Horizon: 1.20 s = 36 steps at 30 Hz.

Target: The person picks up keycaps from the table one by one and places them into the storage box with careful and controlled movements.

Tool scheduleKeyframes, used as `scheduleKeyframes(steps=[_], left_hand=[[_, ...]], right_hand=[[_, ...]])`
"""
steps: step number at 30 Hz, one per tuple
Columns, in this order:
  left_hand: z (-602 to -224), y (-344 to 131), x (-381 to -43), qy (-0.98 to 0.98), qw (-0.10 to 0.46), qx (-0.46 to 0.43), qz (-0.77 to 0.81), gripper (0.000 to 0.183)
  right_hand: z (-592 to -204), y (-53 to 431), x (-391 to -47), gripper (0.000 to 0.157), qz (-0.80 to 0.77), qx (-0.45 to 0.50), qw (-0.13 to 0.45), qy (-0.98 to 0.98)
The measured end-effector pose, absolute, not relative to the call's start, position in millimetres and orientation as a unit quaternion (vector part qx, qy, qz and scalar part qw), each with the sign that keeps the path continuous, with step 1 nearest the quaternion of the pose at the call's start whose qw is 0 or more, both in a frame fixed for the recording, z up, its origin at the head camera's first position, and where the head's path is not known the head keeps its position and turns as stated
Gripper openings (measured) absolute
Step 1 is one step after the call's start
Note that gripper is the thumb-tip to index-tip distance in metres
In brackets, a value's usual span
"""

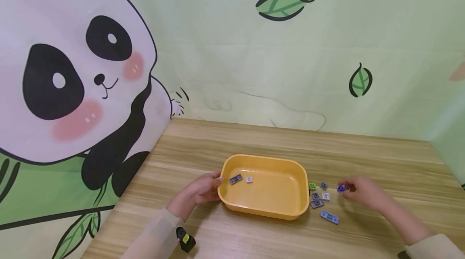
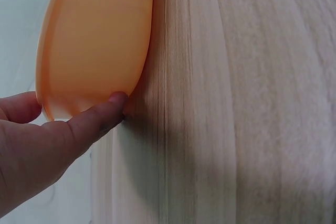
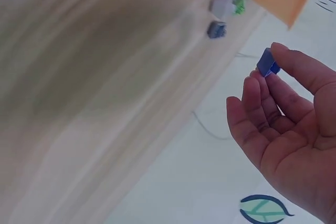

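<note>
A yellow-orange plastic tray (image 1: 261, 212) stands on the table. At its left end my left hand (image 1: 207, 188) grips the wall, and the left wrist view shows thumb and finger on the tray's end (image 2: 100, 40). Inside lie a dark grey plate piece (image 1: 235, 179) and a small white piece (image 1: 249, 179). To the right of the tray, my right hand (image 1: 363, 192) pinches a small blue toy brick (image 3: 268, 62) between thumb and fingertip, lifted off the table in the right wrist view. The other fingers of that hand are partly curled.
Beside the tray's right end lie several small pieces: a lime green one (image 1: 313, 186), grey ones (image 1: 323, 185), a white one (image 1: 325, 196) and a longer light blue one (image 1: 329, 217). Behind the wooden table (image 1: 381, 150) hangs a panda-printed green backdrop (image 1: 218, 69).
</note>
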<state>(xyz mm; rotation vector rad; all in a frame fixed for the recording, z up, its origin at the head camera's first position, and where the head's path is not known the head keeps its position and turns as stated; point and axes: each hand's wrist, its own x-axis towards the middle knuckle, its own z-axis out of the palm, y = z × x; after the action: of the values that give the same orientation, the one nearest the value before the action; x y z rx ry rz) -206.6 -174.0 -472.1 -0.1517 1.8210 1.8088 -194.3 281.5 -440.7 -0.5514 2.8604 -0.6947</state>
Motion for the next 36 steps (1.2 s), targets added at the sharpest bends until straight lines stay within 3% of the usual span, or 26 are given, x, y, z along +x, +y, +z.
scheduleKeyframes(steps=[36], left_hand=[[-470.5,-174.8,-206.5,0.681,0.291,-0.047,0.670,0.057]], right_hand=[[-386.0,250.9,-217.3,0.031,-0.222,-0.226,0.083,0.945]])
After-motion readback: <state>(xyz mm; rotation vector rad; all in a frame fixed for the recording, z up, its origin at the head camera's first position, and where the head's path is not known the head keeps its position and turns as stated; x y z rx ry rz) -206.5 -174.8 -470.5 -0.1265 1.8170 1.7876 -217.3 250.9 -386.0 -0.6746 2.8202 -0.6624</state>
